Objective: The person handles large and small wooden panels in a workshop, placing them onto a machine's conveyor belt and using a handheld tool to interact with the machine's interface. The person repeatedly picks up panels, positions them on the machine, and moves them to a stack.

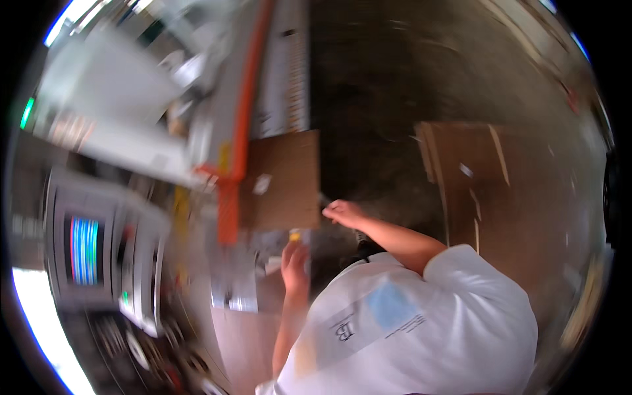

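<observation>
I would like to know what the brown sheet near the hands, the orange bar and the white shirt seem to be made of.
Brown sheet: probably cardboard, matte; its plain brown face and straight edges suggest this.
Orange bar: perhaps painted metal, smooth-looking, from its even colour; blur leaves plastic possible.
White shirt: matte fabric, shown by soft folds; the fibre is unclear.

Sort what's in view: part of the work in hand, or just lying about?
Likely in use:
- square cardboard sheet, right hand at its edge
- small yellow object at the left hand; grip unclear

Apparently lying about:
- larger brown cardboard, right
- striped-screen monitor, left: standing equipment, untouched
</observation>
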`<state>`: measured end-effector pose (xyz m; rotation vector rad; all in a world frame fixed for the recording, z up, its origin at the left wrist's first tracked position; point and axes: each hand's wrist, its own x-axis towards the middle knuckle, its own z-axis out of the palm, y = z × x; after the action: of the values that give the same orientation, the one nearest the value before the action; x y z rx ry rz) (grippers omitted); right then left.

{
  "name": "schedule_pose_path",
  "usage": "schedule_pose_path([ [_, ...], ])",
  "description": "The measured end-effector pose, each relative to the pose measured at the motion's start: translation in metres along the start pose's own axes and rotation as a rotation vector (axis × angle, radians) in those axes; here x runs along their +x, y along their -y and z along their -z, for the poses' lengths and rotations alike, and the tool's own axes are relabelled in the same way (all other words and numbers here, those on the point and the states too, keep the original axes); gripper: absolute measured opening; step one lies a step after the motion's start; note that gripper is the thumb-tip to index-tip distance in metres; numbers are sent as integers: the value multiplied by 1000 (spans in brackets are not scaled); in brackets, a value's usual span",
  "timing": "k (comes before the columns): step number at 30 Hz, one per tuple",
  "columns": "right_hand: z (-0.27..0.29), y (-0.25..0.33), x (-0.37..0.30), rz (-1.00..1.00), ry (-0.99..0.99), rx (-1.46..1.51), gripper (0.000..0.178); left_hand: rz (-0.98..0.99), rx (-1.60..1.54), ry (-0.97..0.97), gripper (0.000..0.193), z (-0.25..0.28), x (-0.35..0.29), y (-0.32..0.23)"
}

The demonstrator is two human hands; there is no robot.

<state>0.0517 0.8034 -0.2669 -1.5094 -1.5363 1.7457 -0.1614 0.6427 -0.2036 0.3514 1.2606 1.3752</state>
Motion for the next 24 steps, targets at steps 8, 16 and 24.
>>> schedule_pose_path([
  [8, 64, -199, -201, -306, -216, -321, 71, 562, 340, 513, 35, 11, -11, 76],
  [16, -103, -379, -493, -987, -578, 598, 49, 595, 732, 816, 35, -13, 30, 101],
  [24, -199, -329, -516, -1247, -727, 1004, 49, 480, 875, 904, 31, -83, 4, 112],
])
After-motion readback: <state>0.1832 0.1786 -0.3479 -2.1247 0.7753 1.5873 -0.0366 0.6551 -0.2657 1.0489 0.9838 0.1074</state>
